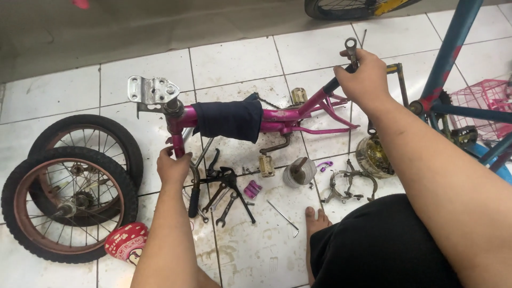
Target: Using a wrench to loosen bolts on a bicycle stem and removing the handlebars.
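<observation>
The left hand (172, 166) is closed around the fork end of a small pink bicycle frame (282, 118), just below the head tube, so its grip is clamped on the frame. The right hand (364, 80) is closed too, and it holds a grey spanner (351, 50) upright at the rear end of the same frame; the ring head of the spanner stands above the fingers. The frame lies on its side on the white tiled floor (234, 61), in front of the person, between the two hands. A dark blue cloth (228, 119) is wrapped around its main tube, and a silver metal bracket (152, 89) sits at the top of the head tube. One crank with a pale pedal (266, 165) hangs under the frame.

On the floor below the frame lie several hand tools (226, 192), spanners and pliers, close together, and beside them a small purple part (252, 189) and a thin metal rod (284, 217). To the right of these there is a silver brake caliper (346, 186) and a round dirty glass jar (373, 156). Two small wheels (69, 205) with black tyres lie at the left, one partly over the other, and a red bell-shaped object (126, 242) is near them. A blue bicycle frame (450, 48) stands at the right, with a pink basket (488, 104) behind it
</observation>
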